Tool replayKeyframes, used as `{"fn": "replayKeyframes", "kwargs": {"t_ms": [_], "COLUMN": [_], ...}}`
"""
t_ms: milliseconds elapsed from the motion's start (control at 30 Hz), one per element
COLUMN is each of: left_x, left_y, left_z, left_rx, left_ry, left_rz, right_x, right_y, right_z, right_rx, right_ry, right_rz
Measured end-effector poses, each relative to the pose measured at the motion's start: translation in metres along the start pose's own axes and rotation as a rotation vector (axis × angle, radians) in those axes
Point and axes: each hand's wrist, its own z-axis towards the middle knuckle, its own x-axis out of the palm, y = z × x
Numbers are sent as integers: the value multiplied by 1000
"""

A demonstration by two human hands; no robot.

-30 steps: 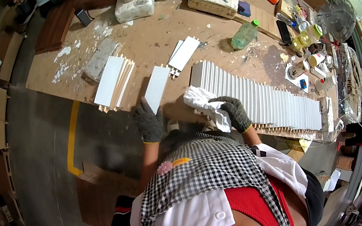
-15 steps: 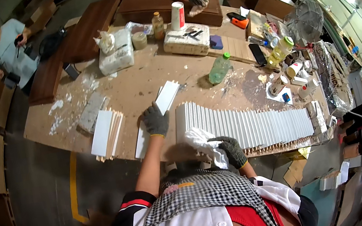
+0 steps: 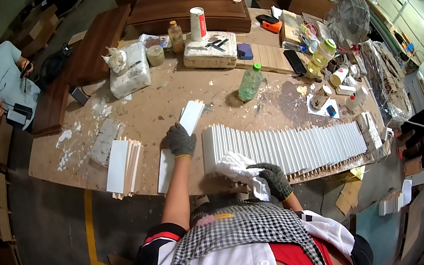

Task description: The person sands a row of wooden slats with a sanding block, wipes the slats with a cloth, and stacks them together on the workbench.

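Note:
My left hand (image 3: pixel 179 140), in a dark grey glove, is closed over the middle of a long white board (image 3: pixel 192 115) lying slantwise on the table. The board's far end and near end show on either side of the glove; the fingertips are partly hidden. In my right hand (image 3: pixel 274 178), gloved too, a crumpled white cloth (image 3: pixel 237 167) is gripped at the table's near edge. That cloth rests against the left end of a long row of white boards (image 3: pixel 288 148), packed side by side. Left of my left hand lies a small stack of white boards with bare wood edges (image 3: pixel 119 167).
A green bottle (image 3: pixel 250 83) stands beyond the row. Farther back are a wrapped block (image 3: pixel 129 72), a paper cup (image 3: pixel 198 23) on another block (image 3: pixel 209 53), and a phone (image 3: pixel 294 62). Cups and bottles crowd the right side. A gloved co-worker stands opposite; another person stands at left.
The white boards under my left hand, fanned apart before, now line up as one. My right hand and the cloth have hardly moved. The co-worker's gloved hand has shifted; my view has tilted slightly.

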Motion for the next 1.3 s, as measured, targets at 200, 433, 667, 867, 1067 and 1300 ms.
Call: {"fn": "replayKeyframes", "kwargs": {"t_ms": [200,433,667,867,1067,1300], "left_x": [40,52,47,23,15,-10], "left_y": [-9,-54,29,39,45,102], "left_z": [35,79,69,2,-6,-122], "left_rx": [284,242,212,160,38,-46], "left_ry": [-322,-28,-357,-44,-327,-433], "left_rz": [-199,-140,-513,-40,-159,-246], "right_x": [-4,-14,-12,-17,-27,-6], "right_y": [13,26,28,11,-6,4], "right_z": [-11,-12,-20,-19,4,58], "right_rx": [52,-180,-180,122,257,130], "right_ry": [-115,-80,-96,-239,-408,-296], "right_rz": [105,-220,-283,75,734,561]}}
